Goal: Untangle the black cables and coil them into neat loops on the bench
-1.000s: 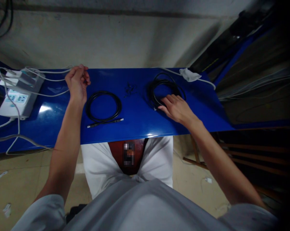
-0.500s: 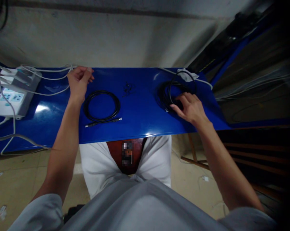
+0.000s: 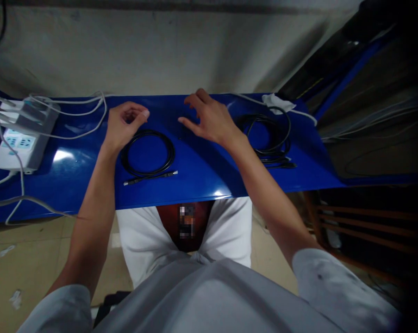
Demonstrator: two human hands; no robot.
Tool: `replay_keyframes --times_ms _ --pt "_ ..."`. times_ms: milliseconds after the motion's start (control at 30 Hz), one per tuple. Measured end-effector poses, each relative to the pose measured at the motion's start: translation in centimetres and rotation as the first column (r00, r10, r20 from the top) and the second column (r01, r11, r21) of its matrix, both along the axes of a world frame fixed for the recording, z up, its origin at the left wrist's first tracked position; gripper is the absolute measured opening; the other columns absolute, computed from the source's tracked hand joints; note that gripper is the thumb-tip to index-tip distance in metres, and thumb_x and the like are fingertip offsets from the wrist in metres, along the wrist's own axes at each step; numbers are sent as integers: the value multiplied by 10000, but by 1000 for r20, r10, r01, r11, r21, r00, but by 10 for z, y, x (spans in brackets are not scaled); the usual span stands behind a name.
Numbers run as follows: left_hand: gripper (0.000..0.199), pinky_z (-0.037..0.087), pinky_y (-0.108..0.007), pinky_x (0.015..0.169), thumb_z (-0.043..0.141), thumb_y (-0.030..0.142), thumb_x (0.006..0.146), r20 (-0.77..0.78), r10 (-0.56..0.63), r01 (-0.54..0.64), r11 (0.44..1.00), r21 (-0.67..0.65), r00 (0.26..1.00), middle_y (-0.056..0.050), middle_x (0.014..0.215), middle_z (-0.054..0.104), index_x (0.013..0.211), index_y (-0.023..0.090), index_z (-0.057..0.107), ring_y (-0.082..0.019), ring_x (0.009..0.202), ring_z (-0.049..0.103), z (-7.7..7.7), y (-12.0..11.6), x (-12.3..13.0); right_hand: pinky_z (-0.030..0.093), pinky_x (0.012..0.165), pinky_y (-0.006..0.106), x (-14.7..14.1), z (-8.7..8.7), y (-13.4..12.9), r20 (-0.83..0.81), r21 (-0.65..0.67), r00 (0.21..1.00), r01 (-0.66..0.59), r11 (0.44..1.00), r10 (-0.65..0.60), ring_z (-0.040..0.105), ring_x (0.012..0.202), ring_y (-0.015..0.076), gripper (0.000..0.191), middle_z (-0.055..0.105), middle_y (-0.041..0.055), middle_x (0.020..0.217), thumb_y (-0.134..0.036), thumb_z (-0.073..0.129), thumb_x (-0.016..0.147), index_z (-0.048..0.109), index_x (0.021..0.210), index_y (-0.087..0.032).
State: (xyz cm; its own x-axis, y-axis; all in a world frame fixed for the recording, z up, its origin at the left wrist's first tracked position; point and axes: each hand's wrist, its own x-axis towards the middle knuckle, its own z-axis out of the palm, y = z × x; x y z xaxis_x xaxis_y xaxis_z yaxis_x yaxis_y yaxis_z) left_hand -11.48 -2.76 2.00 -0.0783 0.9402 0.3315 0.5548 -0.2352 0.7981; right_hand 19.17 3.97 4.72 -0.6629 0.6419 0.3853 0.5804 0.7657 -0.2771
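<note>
A reach over the middle, with nothing seen in the right hand (image 3: 211, 116)

The clock is read from the middle of the view, with twelve on the far side. A blue table (image 3: 195, 178) is stretched across it. As may be judged, a reach over this table is the step in hand; for the next move, a precise placing of the fingertips seems to be called for, so that the things lying nearby are not disturbed.

At nine o'clock, well apart, a white power strip (image 3: 24, 143) is placed, in which some plugs (image 3: 35, 113) appear to be seated. No box or tray can be made out.

At two o'clock, the right black coil (image 3: 269, 151) is laid, rather loose, partly covered by the right forearm (image 3: 264, 189). At nine o'clock, the left black coil (image 3: 170, 155) is laid round and flat, with its connector ends (image 3: 172, 174) along its near side.

At twelve o'clock, the right hand is held above the table, its thumb and fingers parted. At ten o'clock, the left hand (image 3: 122, 124) is held beside the left black coil, its fingers curled; whether anything is pinched cannot be told.

Beyond the right black coil, at two o'clock, a white wrapping (image 3: 278, 102) is seen on a pale cord (image 3: 308, 118). At ten o'clock, just below the right thumb, a small dark thing (image 3: 180, 138) is noticed, too small to be named.
</note>
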Motion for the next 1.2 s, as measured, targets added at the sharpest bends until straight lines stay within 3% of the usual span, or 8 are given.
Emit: replay_keyframes --times_ms 100,200,400,600,833,1200 --pt "502 485 -377 763 783 694 919 -83 -10 10 1000 0 997 -18 906 782 1055 211 781 -184 848 714 3 -5 0 568 993 578 -23 -21 22 61 -23 998 4 1000 -2 698 1176 437 771 625 241 1451 -839 439 1077 594 1445 -180" --pt "386 492 -396 751 821 620 910 -116 -3 4 1000 9 993 -21 882 783 1019 250 811 -210 820 709 1 -5 2 548 1020 604 -26 -38 27 80 -45 997 15 999 -12 667 1237 470 861 601 263 1469 -890 359 1058 573 1470 -165" --pt "297 540 -434 819 847 571 935 -187 -16 16 1000 2 982 -15 881 773 1042 295 822 -241 836 719 -4 -6 4 547 1015 570 -13 -54 22 40 -85 999 -9 996 13 654 1202 418 833 600 232 1442 -880 325 1074 551 1464 -179" --pt "398 532 -433 809 839 659 930 -257 -45 37 999 -37 965 -5 934 785 1108 304 812 -227 891 725 2 -11 7 526 1001 513 -11 -57 23 58 -150 993 -97 984 107 653 1140 371 600 657 179 1298 -706 367 1158 587 1359 -185" --pt "566 504 -468 859 936 742 768 -271 -185 168 982 -86 945 -8 1004 761 1070 279 811 -230 911 669 2 -8 7 505 953 446 -14 -52 18 60 -155 991 -106 982 116 657 1080 326 444 684 154 1278 -560 396 1189 630 1290 -196" --pt "463 443 -478 864 910 698 819 -232 -195 151 969 -194 953 4 991 749 987 273 834 -220 909 613 4 -8 -2 511 927 442 -12 -48 17 62 -177 982 -166 970 179 662 1076 319 393 692 140 1297 -538 465 1170 677 1263 -220"
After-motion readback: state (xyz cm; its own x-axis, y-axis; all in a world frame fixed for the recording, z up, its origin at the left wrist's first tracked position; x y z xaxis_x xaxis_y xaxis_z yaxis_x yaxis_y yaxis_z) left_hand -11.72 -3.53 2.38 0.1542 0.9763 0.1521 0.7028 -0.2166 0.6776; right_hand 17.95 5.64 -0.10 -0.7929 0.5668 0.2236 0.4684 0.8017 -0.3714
